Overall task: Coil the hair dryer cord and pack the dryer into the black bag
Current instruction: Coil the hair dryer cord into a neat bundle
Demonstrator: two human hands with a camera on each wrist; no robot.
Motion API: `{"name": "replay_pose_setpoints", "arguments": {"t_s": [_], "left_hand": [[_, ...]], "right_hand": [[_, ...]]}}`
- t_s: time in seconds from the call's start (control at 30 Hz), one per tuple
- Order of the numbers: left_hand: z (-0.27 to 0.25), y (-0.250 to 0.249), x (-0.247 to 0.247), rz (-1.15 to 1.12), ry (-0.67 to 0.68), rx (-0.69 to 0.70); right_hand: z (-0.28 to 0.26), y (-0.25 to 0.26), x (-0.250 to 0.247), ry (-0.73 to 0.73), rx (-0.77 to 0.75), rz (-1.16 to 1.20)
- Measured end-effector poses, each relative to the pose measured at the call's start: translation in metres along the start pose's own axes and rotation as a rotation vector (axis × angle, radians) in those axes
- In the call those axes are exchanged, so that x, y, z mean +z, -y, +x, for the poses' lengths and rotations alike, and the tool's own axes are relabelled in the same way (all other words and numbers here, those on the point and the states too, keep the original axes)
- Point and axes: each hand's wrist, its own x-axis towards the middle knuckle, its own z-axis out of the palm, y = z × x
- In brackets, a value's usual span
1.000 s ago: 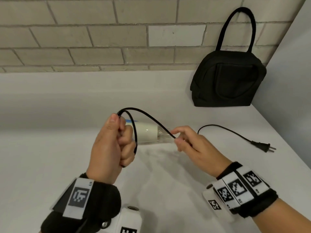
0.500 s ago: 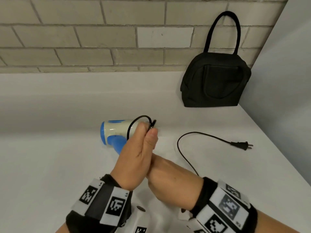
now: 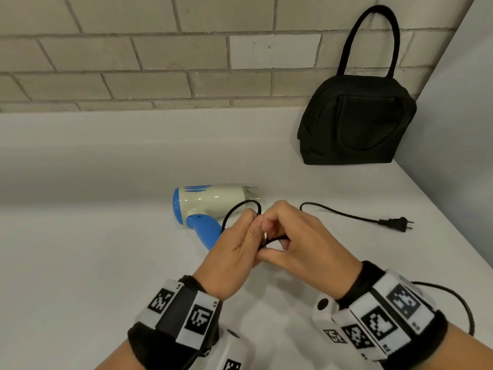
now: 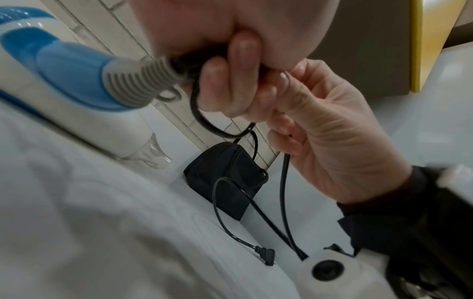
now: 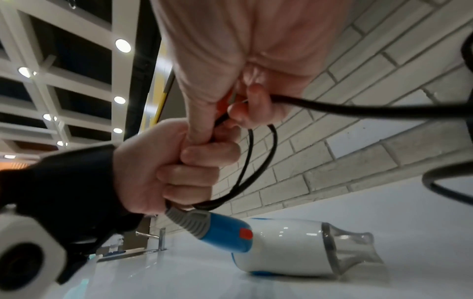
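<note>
**Both hands clamped on cord, dryer lying on surface**

Left hand (image 3: 231,259) raised just above the white surface (image 3: 80,263), fist curled, knuckles facing away from the wearer, thumb up. Its grip is clamped on loops of the thin black power cord (image 3: 338,213), right at the grey ribbed strain relief (image 4: 143,81) where the cord leaves the handle. A small loop of cord sticks up over the fist.

Right hand (image 3: 301,244) meets the left, fingertips touching it. Thumb and fingers pinch one strand of the cord close against the left fist; grip closed on the cord. From there the cord drops to the surface.

White and blue plastic hair dryer (image 3: 210,204) lies on its side on the surface, just beyond the left hand, blue handle pointing toward the fist, clear nozzle pointing right. Neither hand touches the dryer body.

Loose tail of the cord runs right along the surface, ending in a black two-prong plug (image 3: 396,224), lying flat, well apart from both hands.

Black fabric bag with loop handle (image 3: 357,121) stands upright at the far right corner against the pale brick wall (image 3: 160,54), well apart from the dryer.
</note>
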Motion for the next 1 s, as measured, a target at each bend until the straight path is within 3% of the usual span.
{"name": "replay_pose_setpoints", "arguments": {"t_s": [0.17, 0.3, 0.4, 0.63, 0.87, 1.0], "left_hand": [[0.0, -0.013, -0.004, -0.193, 0.046, -0.094], [0.0, -0.013, -0.005, -0.197, 0.017, -0.067], [-0.001, -0.01, -0.006, -0.2, 0.023, -0.09], [-0.004, -0.002, -0.016, -0.33, 0.079, -0.225], [-0.002, -0.004, -0.02, -0.575, 0.015, -0.29], [-0.002, -0.004, -0.021, -0.615, -0.038, -0.337]], "right_hand": [[0.012, -0.003, -0.01, 0.049, -0.175, -0.038], [0.023, -0.005, -0.016, 0.135, -0.222, -0.188], [0.031, -0.004, -0.02, 0.198, -0.23, -0.175], [0.035, -0.015, -0.015, 0.169, -0.111, -0.189], [0.042, -0.018, 0.0, 0.01, 0.073, 0.307], [0.044, -0.023, 0.002, -0.06, 0.171, 0.392]]}}
